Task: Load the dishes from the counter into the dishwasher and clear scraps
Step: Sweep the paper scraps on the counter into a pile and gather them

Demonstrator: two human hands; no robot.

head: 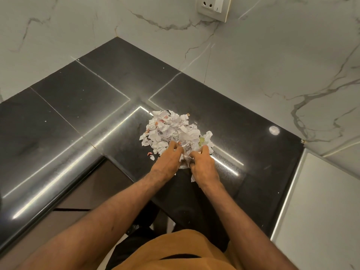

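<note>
Scraps (171,131): heap of torn white paper w/ printed text, few orange bits, a green bit at right side. Lies loose on black counter (78,98), approx centre, near front edge. Couple of stray pcs just off its near-left side.

The torn paper scraps (171,129) carry printed words, none clear enough to read.

L hand (168,159) & R hand (203,163) tips buried in scraps (171,129).
</note>
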